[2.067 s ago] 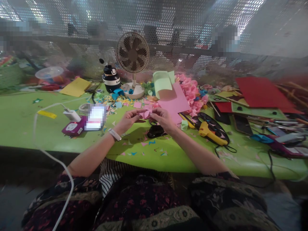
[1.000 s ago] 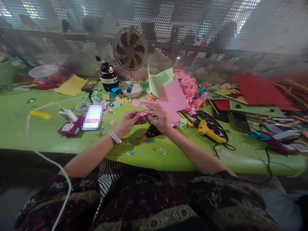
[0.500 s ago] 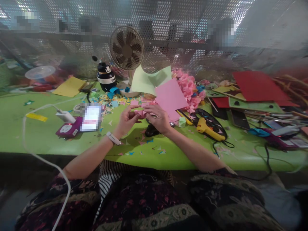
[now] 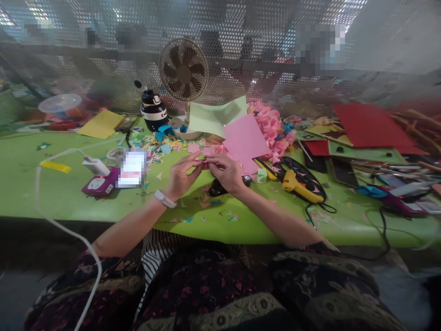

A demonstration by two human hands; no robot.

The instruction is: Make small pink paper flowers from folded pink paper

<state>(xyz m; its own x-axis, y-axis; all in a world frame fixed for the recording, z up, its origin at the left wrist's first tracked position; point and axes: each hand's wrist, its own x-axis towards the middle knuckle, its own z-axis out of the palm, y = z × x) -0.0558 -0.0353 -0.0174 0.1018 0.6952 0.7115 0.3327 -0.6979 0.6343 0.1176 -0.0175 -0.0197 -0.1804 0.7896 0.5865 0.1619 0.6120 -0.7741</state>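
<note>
Both hands meet over the green table, fingertips pinched round a small piece of pink paper [image 4: 206,164] that they mostly hide. My left hand [image 4: 183,174] wears a white band at its wrist and grips the paper from the left. From the other side my right hand [image 4: 225,172] closes on it with thumb and fingers. A black tool [image 4: 217,187], partly covered, lies beneath my right hand; its kind is unclear. Just beyond the hands, a pink sheet [image 4: 245,138] leans by a pale green sheet [image 4: 217,117].
A pile of pink paper pieces [image 4: 270,126] sits behind the sheets. To the right lies a yellow glue gun [image 4: 299,186] with its cord. A fan [image 4: 183,73] and a black bottle [image 4: 154,112] stand at the back. A lit phone [image 4: 131,170] is on the left; paper scraps are scattered about.
The fingertips of both hands have drawn closer together, so less of the pink paper shows between them. The view has shifted slightly.
</note>
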